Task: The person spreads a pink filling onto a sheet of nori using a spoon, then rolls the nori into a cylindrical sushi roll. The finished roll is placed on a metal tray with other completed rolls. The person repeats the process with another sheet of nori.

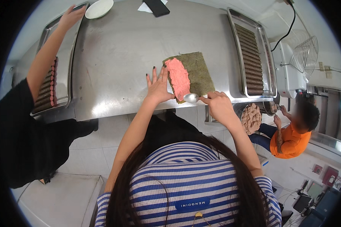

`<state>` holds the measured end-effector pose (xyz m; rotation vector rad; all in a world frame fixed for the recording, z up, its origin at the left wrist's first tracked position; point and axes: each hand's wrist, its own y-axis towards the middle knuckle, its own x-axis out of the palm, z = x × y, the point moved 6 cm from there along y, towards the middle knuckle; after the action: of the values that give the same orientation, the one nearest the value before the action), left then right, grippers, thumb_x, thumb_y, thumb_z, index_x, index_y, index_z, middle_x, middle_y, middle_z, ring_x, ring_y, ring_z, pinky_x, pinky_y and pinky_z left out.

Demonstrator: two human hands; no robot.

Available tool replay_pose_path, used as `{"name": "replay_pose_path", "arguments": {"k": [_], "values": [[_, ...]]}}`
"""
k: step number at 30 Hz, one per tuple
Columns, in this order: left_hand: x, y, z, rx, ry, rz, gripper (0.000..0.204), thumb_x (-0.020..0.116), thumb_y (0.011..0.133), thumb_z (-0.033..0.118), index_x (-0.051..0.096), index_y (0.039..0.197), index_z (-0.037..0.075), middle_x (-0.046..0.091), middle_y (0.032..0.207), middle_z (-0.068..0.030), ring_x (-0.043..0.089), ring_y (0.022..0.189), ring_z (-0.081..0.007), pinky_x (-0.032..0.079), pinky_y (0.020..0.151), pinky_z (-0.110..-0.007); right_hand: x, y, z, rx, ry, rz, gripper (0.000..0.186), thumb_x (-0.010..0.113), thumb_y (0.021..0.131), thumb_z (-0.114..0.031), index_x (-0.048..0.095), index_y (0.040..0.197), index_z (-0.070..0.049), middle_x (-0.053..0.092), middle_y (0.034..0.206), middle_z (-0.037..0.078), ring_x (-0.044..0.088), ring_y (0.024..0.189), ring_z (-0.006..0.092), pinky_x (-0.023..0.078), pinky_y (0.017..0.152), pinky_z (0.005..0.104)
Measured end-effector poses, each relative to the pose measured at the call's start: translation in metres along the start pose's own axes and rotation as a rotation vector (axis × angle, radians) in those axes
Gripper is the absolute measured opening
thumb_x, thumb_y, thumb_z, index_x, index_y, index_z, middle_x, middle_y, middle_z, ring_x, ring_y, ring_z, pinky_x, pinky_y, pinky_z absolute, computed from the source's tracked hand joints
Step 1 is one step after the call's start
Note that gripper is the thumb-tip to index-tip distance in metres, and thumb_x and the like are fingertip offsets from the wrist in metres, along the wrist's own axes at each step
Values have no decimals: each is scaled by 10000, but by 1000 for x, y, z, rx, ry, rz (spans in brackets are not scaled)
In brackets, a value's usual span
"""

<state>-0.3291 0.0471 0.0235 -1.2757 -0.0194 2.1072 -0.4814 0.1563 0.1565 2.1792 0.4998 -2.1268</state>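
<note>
A dark green seaweed sheet (201,72) lies on the steel table in front of me. Along its left side runs a thick band of pink paste (179,77). My right hand (219,106) is closed on a metal spoon (191,98), whose bowl is at the near end of the paste. My left hand (158,89) lies with fingers spread beside the sheet's left edge; its thumb and fingertips reach that edge.
On the right stands a metal tray (235,49) with rows of dark rolls (252,60). Another tray (69,75) holds pink-ended rolls at left, beside a co-worker's arm (49,56). A white bowl (99,8) and phone (157,7) are at the far side. A person in orange (295,136) is at right.
</note>
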Motion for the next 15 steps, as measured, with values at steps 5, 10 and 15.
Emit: {"name": "replay_pose_path", "arguments": {"k": [5, 10, 15], "values": [[-4, -2, 2, 37, -41, -32, 1284, 818, 536, 354, 26, 1499, 49, 100, 1571, -140, -43, 1440, -388, -25, 1122, -596, 7, -13, 20, 29, 10, -20, 311, 559, 734, -49, 710, 988, -148, 594, 798, 38, 596, 832, 207, 452, 775, 334], [1, -2, 0, 55, -7, 36, 1358, 866, 460, 423, 73, 1496, 46, 117, 1569, -124, -15, 1444, -376, -9, 1127, -596, 18, 9, 22, -166, -41, 11, 281, 557, 755, -105, 716, 977, -168, 595, 798, 13, 591, 835, 183, 447, 777, 324], [1, -3, 3, 31, 22, 22, 1372, 866, 456, 456, 70, 1496, 48, 103, 1572, -119, -13, 1443, -377, -6, 1129, -592, 28, 44, 18, -252, -83, 45, 267, 550, 768, -130, 722, 965, -185, 602, 822, 3, 591, 842, 174, 455, 765, 323]]}}
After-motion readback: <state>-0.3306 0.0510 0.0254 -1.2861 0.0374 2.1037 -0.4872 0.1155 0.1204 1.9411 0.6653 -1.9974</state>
